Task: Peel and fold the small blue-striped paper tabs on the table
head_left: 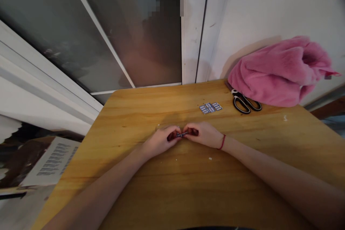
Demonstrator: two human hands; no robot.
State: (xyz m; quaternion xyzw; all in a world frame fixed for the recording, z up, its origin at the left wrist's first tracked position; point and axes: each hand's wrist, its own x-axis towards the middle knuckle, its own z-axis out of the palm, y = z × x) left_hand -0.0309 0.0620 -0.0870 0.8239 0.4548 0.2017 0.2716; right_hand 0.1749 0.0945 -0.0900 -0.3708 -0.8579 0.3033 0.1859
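Note:
Over the middle of the wooden table (172,194), my left hand (161,141) and my right hand (206,134) meet fingertip to fingertip. Both pinch a small flat piece (182,134), seen nearly edge-on, thin and dark with light marks; its exact kind is too small to make out. A red string bracelet (222,142) circles my right wrist. Beyond the right hand lie several small flat printed pieces (211,107), white and dark blue, overlapping in a loose pile.
Black-and-white scissor handles (245,102) stick out from under a pink plush cloth (277,72) at the back right. White scraps (210,158) dot the tabletop. A frosted glass door (129,36) borders the far edge. Left of the table is a printed cardboard box (51,161).

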